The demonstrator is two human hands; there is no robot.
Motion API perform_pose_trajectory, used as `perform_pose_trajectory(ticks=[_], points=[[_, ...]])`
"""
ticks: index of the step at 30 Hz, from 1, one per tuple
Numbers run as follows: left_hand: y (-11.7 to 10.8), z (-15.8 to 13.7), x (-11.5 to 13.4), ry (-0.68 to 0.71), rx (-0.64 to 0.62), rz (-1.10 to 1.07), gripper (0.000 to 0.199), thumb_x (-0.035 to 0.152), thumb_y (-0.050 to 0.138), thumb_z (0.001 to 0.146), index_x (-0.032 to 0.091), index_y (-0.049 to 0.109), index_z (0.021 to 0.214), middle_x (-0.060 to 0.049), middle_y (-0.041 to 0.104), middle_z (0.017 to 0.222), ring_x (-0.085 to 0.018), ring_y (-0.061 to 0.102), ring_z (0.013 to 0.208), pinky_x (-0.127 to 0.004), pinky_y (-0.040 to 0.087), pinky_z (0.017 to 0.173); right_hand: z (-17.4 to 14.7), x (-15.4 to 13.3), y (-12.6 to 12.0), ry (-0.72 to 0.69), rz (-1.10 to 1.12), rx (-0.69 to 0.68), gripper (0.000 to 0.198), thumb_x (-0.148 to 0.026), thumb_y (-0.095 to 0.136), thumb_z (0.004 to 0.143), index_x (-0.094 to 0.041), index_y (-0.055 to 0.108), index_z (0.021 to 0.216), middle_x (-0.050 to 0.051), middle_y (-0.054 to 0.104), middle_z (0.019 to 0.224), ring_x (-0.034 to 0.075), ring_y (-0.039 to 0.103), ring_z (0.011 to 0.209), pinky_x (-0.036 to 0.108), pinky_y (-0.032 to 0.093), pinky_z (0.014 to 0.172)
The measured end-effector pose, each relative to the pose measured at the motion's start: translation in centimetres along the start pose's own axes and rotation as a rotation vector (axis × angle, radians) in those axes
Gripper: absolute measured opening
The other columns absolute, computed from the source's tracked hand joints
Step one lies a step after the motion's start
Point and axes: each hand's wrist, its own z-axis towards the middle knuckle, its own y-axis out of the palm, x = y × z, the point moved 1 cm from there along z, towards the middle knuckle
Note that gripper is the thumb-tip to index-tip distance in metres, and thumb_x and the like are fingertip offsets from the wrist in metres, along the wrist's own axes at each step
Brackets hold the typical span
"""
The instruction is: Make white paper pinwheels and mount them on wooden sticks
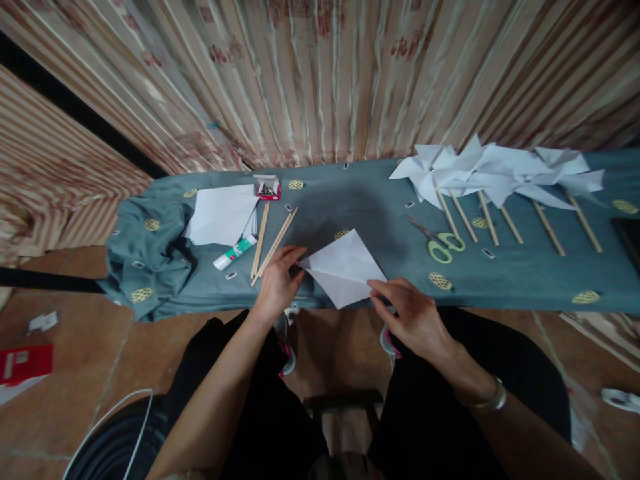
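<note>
A square sheet of white paper [345, 270], turned corner-up with a crease across it, is held between my two hands over the table's front edge. My left hand [281, 280] pinches its left corner between thumb and fingers. At the opposite corner, my right hand [407, 308] grips the paper with thumb and forefinger. Just beyond my left hand lie thin wooden sticks [275, 245]. A glue stick [235, 253] rests left of them, against a stack of white paper [223, 215]. Scissors [440, 243] with green handles lie beyond my right hand.
Several white paper pinwheels [480, 172] on wooden sticks lie along the right of the cloth-covered table [525, 283]. A small open red box [269, 189] of metal pieces stands at the back. Pleated curtains [320, 80] hang behind. A black bin [120, 440] is at lower left.
</note>
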Motion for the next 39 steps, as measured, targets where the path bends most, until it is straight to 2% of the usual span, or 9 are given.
perform_pose_trajectory(ticks=[5, 14, 17, 20, 25, 31, 39], points=[[-0.3, 0.6, -0.1, -0.006, -0.01, 0.012, 0.048, 0.008, 0.046, 0.077, 0.019, 0.07, 0.118, -0.008, 0.07, 0.119, -0.023, 0.065, 0.114, -0.041, 0.051, 0.104, -0.5, 0.3, -0.2, 0.02, -0.002, -0.034, 0.024, -0.019, 0.048, 0.099, -0.021, 0.064, 0.116, 0.006, 0.075, 0.093, 0.021, 0.07, 0.084, 0.037, 0.059, 0.076], [-0.2, 0.8, 0.5, -0.089, -0.092, -0.08, 0.043, 0.012, 0.048, 0.078, 0.013, 0.071, 0.115, -0.011, 0.073, 0.118, -0.023, 0.068, 0.109, -0.038, 0.053, 0.1, -0.6, 1.1, -0.2, -0.003, -0.034, 0.009, 0.021, -0.019, 0.05, 0.098, -0.018, 0.064, 0.114, 0.007, 0.075, 0.092, 0.022, 0.069, 0.083, 0.036, 0.058, 0.075], [-0.2, 0.8, 0.2, -0.107, -0.074, -0.092, 0.04, 0.014, 0.05, 0.08, 0.014, 0.071, 0.113, -0.01, 0.074, 0.115, -0.023, 0.07, 0.105, -0.038, 0.055, 0.097, -0.2, 1.5, -0.2, 0.104, -0.004, 0.017, 0.021, -0.024, 0.051, 0.097, -0.019, 0.065, 0.112, 0.006, 0.075, 0.089, 0.022, 0.07, 0.084, 0.037, 0.058, 0.076], [-0.2, 0.7, 0.0, -0.127, -0.08, -0.108, 0.041, 0.012, 0.048, 0.08, 0.015, 0.07, 0.115, -0.01, 0.075, 0.111, -0.022, 0.072, 0.097, -0.038, 0.057, 0.092, 0.7, 2.5, 0.2, 0.272, 0.055, 0.042, 0.022, -0.028, 0.055, 0.093, -0.021, 0.067, 0.11, 0.006, 0.075, 0.089, 0.023, 0.07, 0.084, 0.039, 0.058, 0.08], [-0.4, 0.7, -0.1, -0.117, -0.053, -0.113, 0.042, 0.011, 0.05, 0.08, 0.014, 0.068, 0.118, -0.011, 0.071, 0.115, -0.021, 0.071, 0.096, -0.036, 0.058, 0.088, 2.2, 4.6, 1.9, 0.483, 0.136, 0.067, 0.027, -0.031, 0.059, 0.085, -0.02, 0.069, 0.107, 0.005, 0.075, 0.087, 0.022, 0.07, 0.076, 0.04, 0.059, 0.079], [-0.6, 0.1, -0.5, -0.032, -0.037, -0.024, 0.019, 0.027, 0.063, 0.085, 0.021, 0.076, 0.098, -0.008, 0.07, 0.108, -0.024, 0.065, 0.105, -0.041, 0.053, 0.098, 2.7, 5.2, 2.9, 0.503, 0.055, 0.026, 0.029, -0.031, 0.056, 0.085, -0.019, 0.069, 0.109, 0.007, 0.076, 0.086, 0.023, 0.071, 0.076, 0.042, 0.058, 0.078], [-0.3, -0.3, -0.9, -0.021, -0.074, 0.002, 0.016, 0.025, 0.062, 0.085, 0.021, 0.076, 0.093, -0.008, 0.07, 0.104, -0.024, 0.064, 0.103, -0.042, 0.053, 0.097, 4.7, 4.9, 2.7, 0.515, 0.073, 0.038, 0.036, -0.043, 0.063, 0.085, -0.017, 0.07, 0.109, 0.008, 0.077, 0.088, 0.025, 0.072, 0.079, 0.042, 0.058, 0.078]])
